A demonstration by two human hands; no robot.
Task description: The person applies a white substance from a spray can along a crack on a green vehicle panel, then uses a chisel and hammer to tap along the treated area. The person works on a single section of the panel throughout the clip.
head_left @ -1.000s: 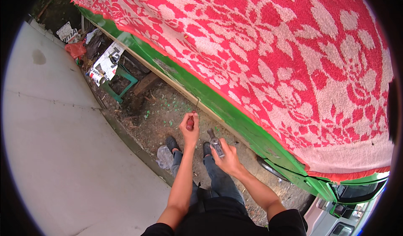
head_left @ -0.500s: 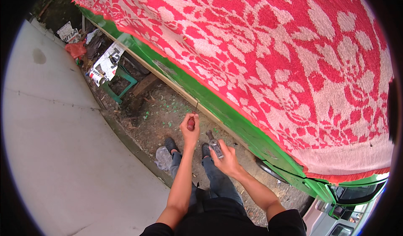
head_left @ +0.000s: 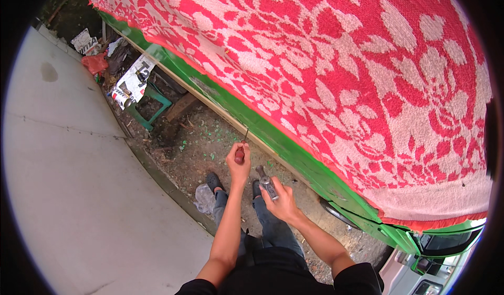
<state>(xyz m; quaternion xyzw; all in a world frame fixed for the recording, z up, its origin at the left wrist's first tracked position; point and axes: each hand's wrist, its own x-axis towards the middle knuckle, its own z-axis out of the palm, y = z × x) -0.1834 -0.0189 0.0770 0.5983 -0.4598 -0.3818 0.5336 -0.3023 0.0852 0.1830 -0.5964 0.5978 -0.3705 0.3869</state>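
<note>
Left hand (head_left: 237, 166) clenched round red-handled screwdriver (head_left: 240, 156), shank toward wooden strip (head_left: 220, 111) below green panel (head_left: 268, 131); right hand (head_left: 284, 199) grasping grey hammer-like tool (head_left: 265, 180), nearer, right. Hands barely shifted; floral cloth (head_left: 336, 90) rippled; screwdriver placement seemingly maintained.

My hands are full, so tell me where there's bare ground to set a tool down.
The brown dirt ground has mostly bare room between the green plastic stool and the dark left shoe, though small green flakes dot it. Crowded: the stool's top, under a white printed sheet and small items.
</note>
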